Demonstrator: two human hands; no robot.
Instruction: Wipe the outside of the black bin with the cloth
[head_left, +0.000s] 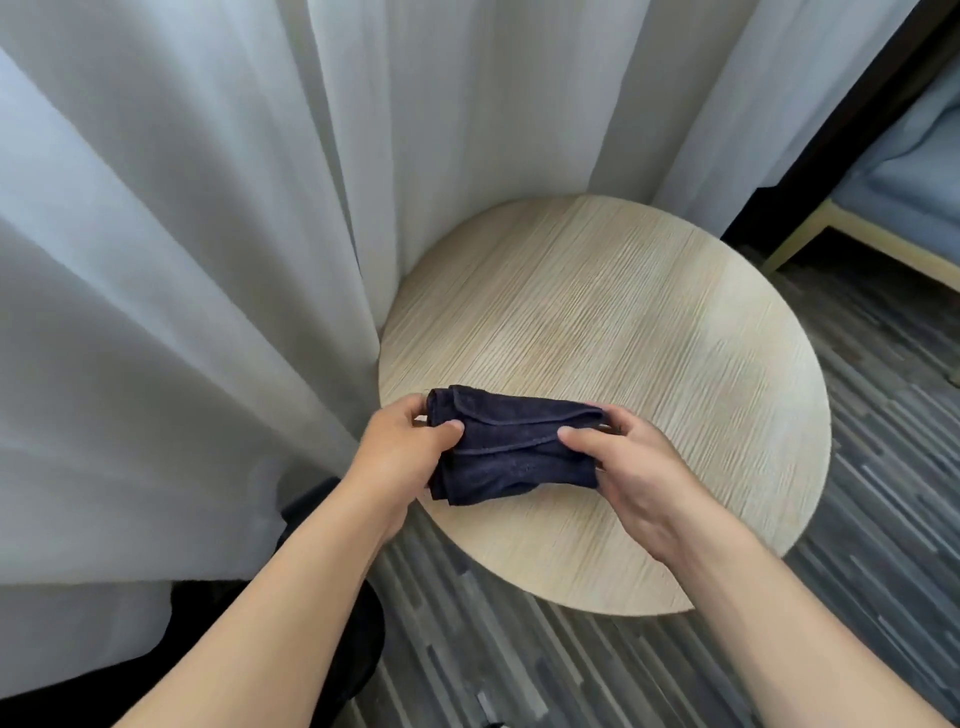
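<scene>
A folded dark navy cloth (514, 447) lies over the near left part of a round light-wood table (623, 322). My left hand (402, 447) grips the cloth's left end, thumb on top. My right hand (618, 462) pinches its right end between thumb and fingers. A black shape (208, 634) shows low at the left, under my left forearm and partly behind the curtain; it may be the black bin, but most of it is hidden.
White sheer curtains (208, 260) hang at the left and behind the table, touching its far edge. The floor (857, 597) is grey striped planks. A light-framed seat with a blue-grey cushion (904, 171) stands at the far right.
</scene>
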